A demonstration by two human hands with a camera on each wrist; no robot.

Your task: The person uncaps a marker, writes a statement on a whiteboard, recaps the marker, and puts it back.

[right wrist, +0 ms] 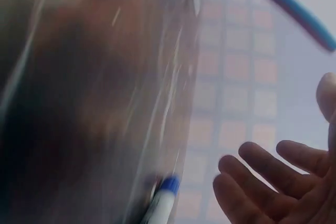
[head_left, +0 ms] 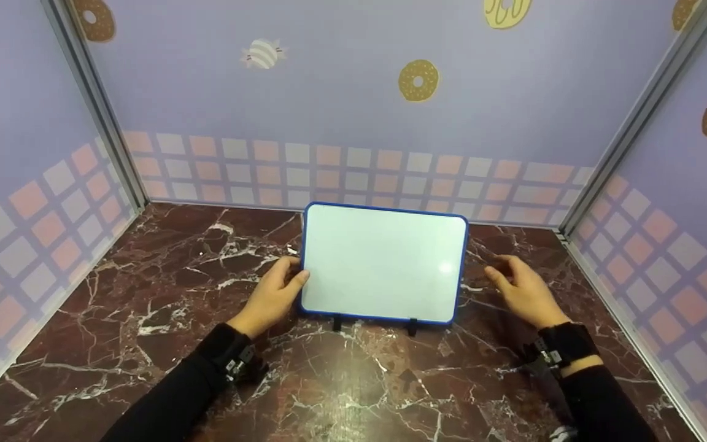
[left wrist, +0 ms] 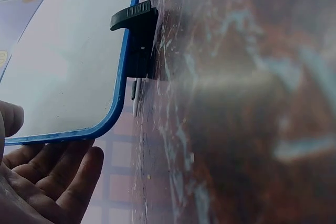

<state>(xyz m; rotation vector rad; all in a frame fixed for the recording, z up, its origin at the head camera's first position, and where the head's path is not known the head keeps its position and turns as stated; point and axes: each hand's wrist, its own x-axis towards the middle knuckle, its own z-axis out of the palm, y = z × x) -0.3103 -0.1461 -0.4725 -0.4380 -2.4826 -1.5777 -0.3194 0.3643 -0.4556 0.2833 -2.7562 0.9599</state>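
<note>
A small whiteboard (head_left: pixel 384 261) with a blue frame stands tilted back on black clip feet (head_left: pixel 413 326) on the marbled table. My left hand (head_left: pixel 272 296) holds its left edge, thumb on the front face and fingers behind. The left wrist view shows the thumb (left wrist: pixel 11 119) over the white surface and one black foot (left wrist: pixel 137 35) hooked on the lower frame. To the right of the board, my right hand (head_left: pixel 525 294) is apart from it, with relaxed fingers and nothing in them. Beyond those fingers the right wrist view catches the blue frame (right wrist: pixel 294 11).
A white marker with a blue cap (right wrist: pixel 164 200) lies on the table in the right wrist view. Lilac panels with a checkered band (head_left: pixel 329 166) enclose the back and both sides of the dark red table (head_left: pixel 145 307). Metal posts (head_left: pixel 642 110) mark the corners.
</note>
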